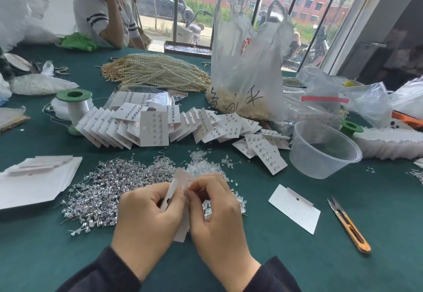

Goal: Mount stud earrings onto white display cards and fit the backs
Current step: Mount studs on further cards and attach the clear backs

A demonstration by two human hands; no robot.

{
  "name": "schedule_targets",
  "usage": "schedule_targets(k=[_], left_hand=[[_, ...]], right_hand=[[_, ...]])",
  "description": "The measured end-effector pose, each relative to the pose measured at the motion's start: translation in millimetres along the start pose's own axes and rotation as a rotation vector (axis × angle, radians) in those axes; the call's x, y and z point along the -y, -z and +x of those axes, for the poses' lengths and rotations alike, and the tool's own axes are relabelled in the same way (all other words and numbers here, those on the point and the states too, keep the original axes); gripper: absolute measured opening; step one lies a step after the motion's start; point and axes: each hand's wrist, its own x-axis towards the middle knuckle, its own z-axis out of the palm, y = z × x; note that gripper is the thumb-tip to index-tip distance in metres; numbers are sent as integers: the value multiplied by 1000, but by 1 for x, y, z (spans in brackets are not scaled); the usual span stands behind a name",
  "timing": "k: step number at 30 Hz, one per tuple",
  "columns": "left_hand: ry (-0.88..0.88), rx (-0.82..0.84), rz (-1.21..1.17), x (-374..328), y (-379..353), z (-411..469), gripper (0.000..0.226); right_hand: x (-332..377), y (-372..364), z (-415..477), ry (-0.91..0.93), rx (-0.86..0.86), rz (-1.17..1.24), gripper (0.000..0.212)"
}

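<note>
Bright daylight enters through the windows (229, 5) behind the tabletop (343, 257); shadows are soft. Wide-angle distortion bends the edges, and the far left looks smeared.

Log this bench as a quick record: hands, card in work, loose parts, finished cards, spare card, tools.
hands: left hand and right hand both pinch one card
card in work: white card, held on edge above the studs
loose parts: silver studs heaped left; clear backs just beyond the hands
finished cards: filled cards fanned behind the heaps
spare card: blank card flat, right of the hands
tools: snips far right; empty tub
</note>
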Motion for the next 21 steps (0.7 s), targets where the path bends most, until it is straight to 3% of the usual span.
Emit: schedule_targets(k=[13,21], left_hand=[[-53,21,-52,-2,5,-2,39],[-23,12,-73,-1,4,0,48]], right_hand=[[-2,1,1,27,-32,65,13],[2,4,1,46,-66,59,3]])
